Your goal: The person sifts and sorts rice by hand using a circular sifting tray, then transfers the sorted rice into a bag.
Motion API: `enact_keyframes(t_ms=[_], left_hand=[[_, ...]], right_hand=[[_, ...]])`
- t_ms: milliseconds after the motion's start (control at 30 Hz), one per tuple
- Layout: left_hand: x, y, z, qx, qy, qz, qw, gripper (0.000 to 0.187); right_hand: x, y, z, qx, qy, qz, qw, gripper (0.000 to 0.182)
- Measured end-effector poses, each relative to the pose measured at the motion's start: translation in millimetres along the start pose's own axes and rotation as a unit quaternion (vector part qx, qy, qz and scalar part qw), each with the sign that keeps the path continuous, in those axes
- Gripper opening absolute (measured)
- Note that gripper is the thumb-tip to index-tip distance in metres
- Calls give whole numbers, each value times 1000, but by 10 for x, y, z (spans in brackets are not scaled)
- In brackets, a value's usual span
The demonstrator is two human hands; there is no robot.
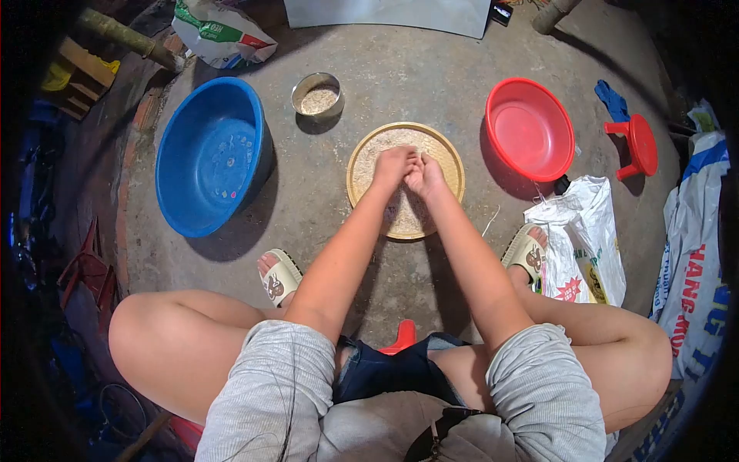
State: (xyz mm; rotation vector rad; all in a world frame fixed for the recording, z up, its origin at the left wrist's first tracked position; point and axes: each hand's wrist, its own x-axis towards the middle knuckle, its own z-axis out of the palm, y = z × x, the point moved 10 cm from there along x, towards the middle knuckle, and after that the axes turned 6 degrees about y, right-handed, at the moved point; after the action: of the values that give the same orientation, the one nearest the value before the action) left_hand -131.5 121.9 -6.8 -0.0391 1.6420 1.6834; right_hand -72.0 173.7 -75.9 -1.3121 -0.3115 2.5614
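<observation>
A round, shallow yellow tray point(459, 171) lies on the floor in front of me, with pale grain point(369, 168) spread over much of it. Above its middle, my left hand point(395, 165) is closed with its fingers bent toward the right. Close against it, my right hand point(423, 175) is turned partly palm up, its fingers curled in. The fingertips of both hands meet, and anything between them is too small to make out. Beyond the tray to the left stands a metal bowl point(332, 82) holding more grain point(318, 99).
A big blue basin point(202, 171) sits at left, a red basin point(531, 131) at right. Near the right foot lies a white sack point(596, 231). A red stool point(641, 146) is tipped over farther right. Another bag point(223, 35) stands at the back left.
</observation>
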Motion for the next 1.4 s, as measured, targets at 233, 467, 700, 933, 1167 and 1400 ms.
enact_keyframes(t_ms=[233,467,700,933,1167,1400], left_hand=[[-70,521,147,429,-98,220,871,37],[-585,-42,-183,633,-41,357,686,68],[-904,-386,267,572,-141,424,688,58],[-948,-163,266,486,-120,463,731,20],[-401,550,-186,342,125,385,848,16],[-328,540,345,378,-27,314,870,30]], right_hand=[[64,-210,-146,67,10,48,997,34],[-14,-258,-326,38,63,12,997,36],[10,-280,-295,-14,60,-36,997,43],[53,-270,-322,-18,44,-37,998,43],[35,-264,-313,-62,17,-23,998,42],[-57,-287,-276,25,48,-18,998,35]])
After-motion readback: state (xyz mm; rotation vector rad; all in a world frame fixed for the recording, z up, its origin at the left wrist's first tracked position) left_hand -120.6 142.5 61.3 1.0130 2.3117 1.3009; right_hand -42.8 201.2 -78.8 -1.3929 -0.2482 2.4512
